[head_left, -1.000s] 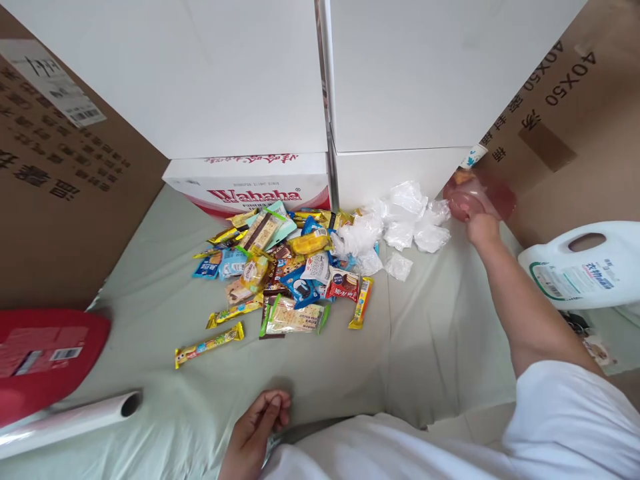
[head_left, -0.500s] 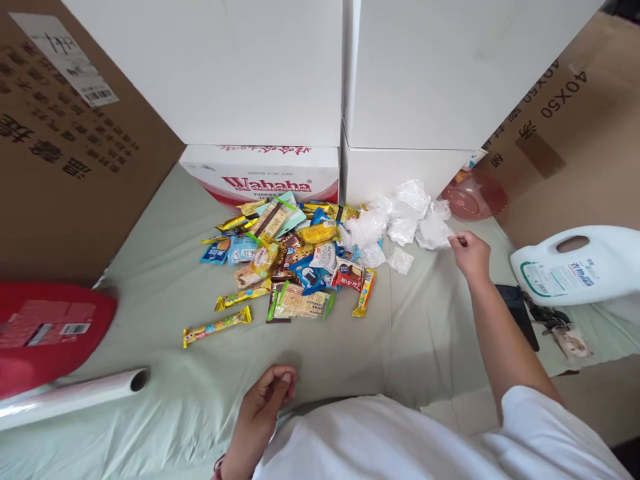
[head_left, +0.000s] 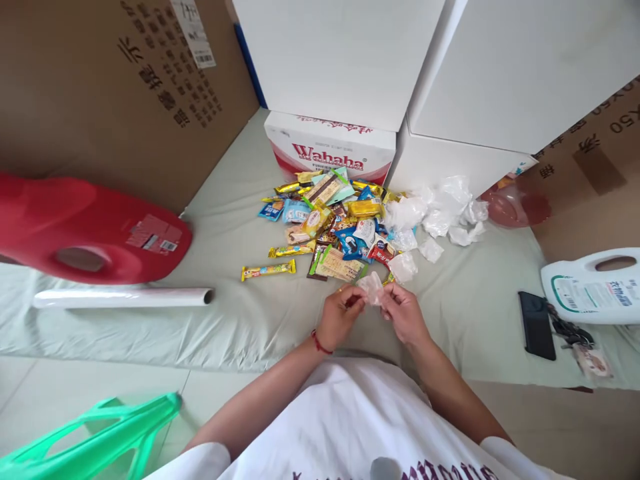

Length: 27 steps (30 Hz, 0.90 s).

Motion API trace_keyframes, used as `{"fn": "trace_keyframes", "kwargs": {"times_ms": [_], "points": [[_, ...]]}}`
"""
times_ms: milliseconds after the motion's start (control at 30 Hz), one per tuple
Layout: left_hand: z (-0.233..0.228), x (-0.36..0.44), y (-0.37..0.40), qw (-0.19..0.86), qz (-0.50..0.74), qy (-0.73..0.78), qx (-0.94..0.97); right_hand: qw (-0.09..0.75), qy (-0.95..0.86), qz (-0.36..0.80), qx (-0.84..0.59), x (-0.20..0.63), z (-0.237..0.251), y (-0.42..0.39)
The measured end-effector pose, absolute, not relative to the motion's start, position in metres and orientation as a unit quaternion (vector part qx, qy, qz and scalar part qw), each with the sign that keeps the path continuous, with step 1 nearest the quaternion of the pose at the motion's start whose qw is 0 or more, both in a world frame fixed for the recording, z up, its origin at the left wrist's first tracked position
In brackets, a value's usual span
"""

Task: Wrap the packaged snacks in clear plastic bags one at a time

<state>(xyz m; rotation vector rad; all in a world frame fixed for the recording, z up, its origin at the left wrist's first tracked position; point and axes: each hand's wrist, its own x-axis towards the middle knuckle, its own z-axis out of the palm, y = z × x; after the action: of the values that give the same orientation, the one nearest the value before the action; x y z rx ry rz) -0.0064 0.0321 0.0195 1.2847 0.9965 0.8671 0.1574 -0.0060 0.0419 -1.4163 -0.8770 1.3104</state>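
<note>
Between my two hands is a small clear plastic bag [head_left: 371, 287], crumpled and see-through. My left hand [head_left: 343, 313], with a red bracelet at the wrist, pinches its left edge. On the right edge, the fingers of my right hand [head_left: 404, 313] are closed in a pinch too. Just beyond them lies a heap of wrapped snacks [head_left: 350, 230], with a yellow snack bar [head_left: 269, 270] apart at its left. More crumpled clear plastic bags [head_left: 445, 207] lie loosely to the right of the snacks, some touching them.
Behind the snacks stand a Wahaha carton [head_left: 330, 148] and tall white boxes [head_left: 340, 60]. At left are a red jug [head_left: 115, 227] and a white roll [head_left: 125, 298]. To the right lie a white detergent bottle [head_left: 590, 287], a phone [head_left: 537, 325] and keys [head_left: 570, 330].
My right hand has come from the bags at the right to meet my left in front of the snacks, bringing a plastic bag now held by both. The view has shifted left.
</note>
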Motion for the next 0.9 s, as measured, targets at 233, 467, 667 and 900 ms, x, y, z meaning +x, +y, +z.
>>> {"fn": "trace_keyframes", "kwargs": {"times_ms": [233, 467, 667, 900], "points": [[0.019, -0.027, 0.027, 0.681, 0.414, 0.441, 0.413, 0.473, -0.388, 0.577, -0.542, 0.149, 0.037, -0.002], [0.019, -0.046, 0.028, 0.716, 0.490, 0.419, 0.268, 0.503, -0.267, 0.607, -0.554, 0.144, 0.025, 0.001], [0.014, -0.061, 0.027, 0.784, 0.447, 0.395, 0.174, 0.490, -0.190, 0.659, -0.538, 0.158, 0.030, -0.009], [0.024, -0.057, 0.022, 0.499, 0.454, 0.431, 0.598, 0.439, -0.325, 0.629, -0.554, 0.159, 0.041, -0.019]]}}
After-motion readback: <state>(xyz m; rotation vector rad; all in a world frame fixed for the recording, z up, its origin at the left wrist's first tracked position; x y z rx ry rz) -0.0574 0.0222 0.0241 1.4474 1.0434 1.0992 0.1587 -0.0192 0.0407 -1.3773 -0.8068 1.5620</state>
